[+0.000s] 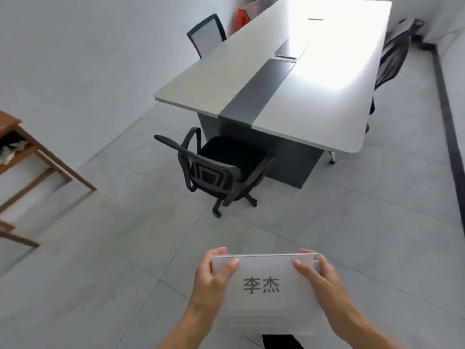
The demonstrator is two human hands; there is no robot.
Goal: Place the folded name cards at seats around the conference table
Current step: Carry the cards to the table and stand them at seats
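White name cards [264, 285], stacked at lower centre with their long axis across the frame, are clasped at the ends by left hand [211, 280] and right hand [324, 280]; the desk [314, 96] lies well apart, toward the upper right.

**Hands and forearms, head view**

Left hand [214, 280]: raised at lower centre, thumb laid over the near face of the name cards [264, 285], fingers curled behind the left end. Forearm bare, entering from the bottom edge and angled up and to the right.

Right hand [319, 278]: held level with the left, thumb pressed on the near face, fingers wrapped round the right end. Forearm bare, entering from the lower right corner.

Both hands are closed in a grip, well apart, palms turned inward.
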